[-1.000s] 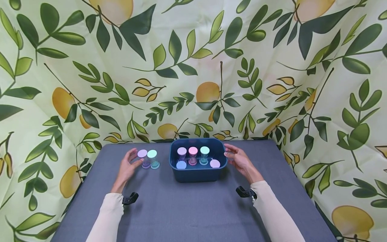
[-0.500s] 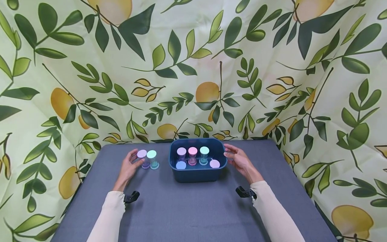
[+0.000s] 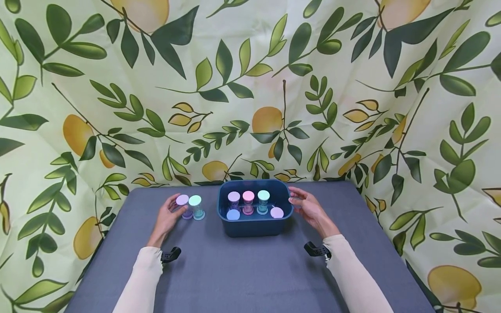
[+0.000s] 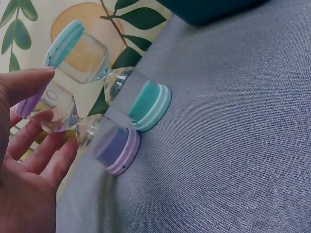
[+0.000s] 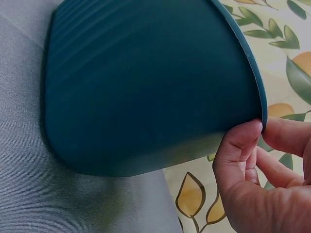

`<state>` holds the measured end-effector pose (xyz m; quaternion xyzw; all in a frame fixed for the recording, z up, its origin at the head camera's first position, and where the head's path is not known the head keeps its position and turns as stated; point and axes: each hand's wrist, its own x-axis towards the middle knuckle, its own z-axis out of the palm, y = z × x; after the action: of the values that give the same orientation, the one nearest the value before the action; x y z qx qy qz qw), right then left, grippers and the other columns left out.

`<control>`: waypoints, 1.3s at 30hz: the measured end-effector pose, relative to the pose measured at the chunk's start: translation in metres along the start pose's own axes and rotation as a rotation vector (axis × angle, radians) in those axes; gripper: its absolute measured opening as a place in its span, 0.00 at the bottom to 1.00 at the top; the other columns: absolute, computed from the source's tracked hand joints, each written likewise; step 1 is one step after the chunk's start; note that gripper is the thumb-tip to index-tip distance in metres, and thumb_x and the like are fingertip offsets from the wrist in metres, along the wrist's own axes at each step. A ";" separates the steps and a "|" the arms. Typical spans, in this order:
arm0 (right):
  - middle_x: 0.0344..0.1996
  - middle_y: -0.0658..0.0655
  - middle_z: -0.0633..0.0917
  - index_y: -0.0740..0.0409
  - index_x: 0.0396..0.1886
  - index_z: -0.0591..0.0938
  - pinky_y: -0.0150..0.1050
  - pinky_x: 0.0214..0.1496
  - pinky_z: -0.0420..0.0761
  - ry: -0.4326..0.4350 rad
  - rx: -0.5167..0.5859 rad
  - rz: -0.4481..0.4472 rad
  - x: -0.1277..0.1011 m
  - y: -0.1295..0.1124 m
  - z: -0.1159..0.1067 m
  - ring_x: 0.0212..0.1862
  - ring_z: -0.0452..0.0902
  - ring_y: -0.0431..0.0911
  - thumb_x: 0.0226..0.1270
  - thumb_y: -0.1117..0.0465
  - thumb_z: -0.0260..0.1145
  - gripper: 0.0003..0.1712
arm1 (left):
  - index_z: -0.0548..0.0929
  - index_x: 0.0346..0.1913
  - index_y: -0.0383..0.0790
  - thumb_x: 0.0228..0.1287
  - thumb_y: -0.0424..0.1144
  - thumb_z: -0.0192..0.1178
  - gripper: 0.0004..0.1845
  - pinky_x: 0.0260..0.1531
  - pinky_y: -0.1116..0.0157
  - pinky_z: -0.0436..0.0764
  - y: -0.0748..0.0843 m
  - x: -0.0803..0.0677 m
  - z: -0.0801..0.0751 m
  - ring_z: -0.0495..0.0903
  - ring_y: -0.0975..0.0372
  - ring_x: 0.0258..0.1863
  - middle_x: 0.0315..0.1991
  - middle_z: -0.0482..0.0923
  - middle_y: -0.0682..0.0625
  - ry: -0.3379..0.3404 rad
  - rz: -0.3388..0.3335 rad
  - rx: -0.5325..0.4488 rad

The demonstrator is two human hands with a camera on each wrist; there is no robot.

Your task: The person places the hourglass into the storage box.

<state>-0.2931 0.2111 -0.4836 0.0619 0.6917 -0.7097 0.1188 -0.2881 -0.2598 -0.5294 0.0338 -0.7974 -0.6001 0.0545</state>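
Two forearms in cream sleeves reach forward from the lower edge of the head view, each with a black wrist mount. The left hand (image 3: 166, 217) sits at about 9 o'clock from the view's centre line, palm turned inward, thumb up, fingers (image 4: 36, 138) loosely curved and partly spread, their tips closing in toward the thumb. The right hand (image 3: 309, 208) sits at about 3 o'clock, palm inward, thumb (image 5: 240, 141) and bent fingers drawn close together in a pinch.
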 end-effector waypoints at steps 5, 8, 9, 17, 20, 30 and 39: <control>0.51 0.52 0.72 0.54 0.72 0.67 0.38 0.52 0.78 -0.004 -0.002 0.003 -0.001 0.001 0.002 0.50 0.71 0.46 0.72 0.68 0.58 0.30 | 0.64 0.70 0.32 0.64 0.31 0.64 0.33 0.51 0.82 0.69 -0.003 -0.003 0.000 0.69 0.46 0.66 0.68 0.67 0.33 0.016 -0.007 0.041; 0.50 0.52 0.72 0.54 0.72 0.67 0.37 0.51 0.78 -0.007 0.000 0.003 -0.002 0.003 0.003 0.49 0.71 0.45 0.72 0.68 0.57 0.30 | 0.64 0.71 0.32 0.64 0.32 0.64 0.34 0.50 0.82 0.68 -0.005 -0.004 0.000 0.70 0.46 0.65 0.68 0.68 0.33 0.017 -0.010 0.063; 0.50 0.53 0.72 0.54 0.72 0.67 0.37 0.50 0.79 -0.007 0.000 0.002 -0.002 0.003 0.003 0.49 0.71 0.45 0.72 0.68 0.57 0.30 | 0.64 0.71 0.32 0.64 0.33 0.64 0.33 0.52 0.79 0.69 -0.006 -0.005 -0.001 0.69 0.46 0.65 0.68 0.68 0.33 0.019 -0.010 0.067; 0.51 0.54 0.73 0.54 0.72 0.68 0.34 0.49 0.79 0.007 -0.012 0.004 -0.002 0.006 0.003 0.51 0.71 0.47 0.71 0.67 0.59 0.30 | 0.66 0.70 0.33 0.65 0.33 0.64 0.31 0.58 0.72 0.70 -0.006 -0.009 -0.005 0.70 0.54 0.61 0.66 0.70 0.34 0.054 -0.015 0.058; 0.52 0.55 0.72 0.54 0.72 0.68 0.34 0.49 0.79 0.003 -0.012 0.004 -0.002 0.006 0.003 0.51 0.71 0.47 0.72 0.67 0.58 0.30 | 0.67 0.69 0.33 0.65 0.33 0.63 0.31 0.51 0.82 0.69 -0.006 -0.011 -0.007 0.70 0.58 0.58 0.65 0.70 0.35 0.068 -0.019 0.056; 0.54 0.58 0.71 0.55 0.72 0.67 0.33 0.46 0.81 -0.007 0.002 -0.011 -0.001 0.002 0.001 0.50 0.71 0.47 0.72 0.68 0.58 0.30 | 0.65 0.70 0.32 0.66 0.35 0.63 0.32 0.47 0.85 0.64 0.012 -0.018 -0.018 0.68 0.49 0.66 0.66 0.68 0.34 0.095 -0.014 0.078; 0.54 0.56 0.72 0.52 0.73 0.67 0.36 0.53 0.81 -0.005 -0.020 -0.003 0.000 0.001 0.000 0.57 0.70 0.51 0.72 0.66 0.59 0.31 | 0.65 0.71 0.34 0.66 0.36 0.63 0.32 0.52 0.76 0.68 0.043 -0.024 -0.026 0.68 0.47 0.67 0.67 0.68 0.33 0.108 -0.027 0.110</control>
<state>-0.2932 0.2111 -0.4844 0.0579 0.6985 -0.7031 0.1199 -0.2603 -0.2699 -0.4825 0.0801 -0.8244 -0.5534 0.0875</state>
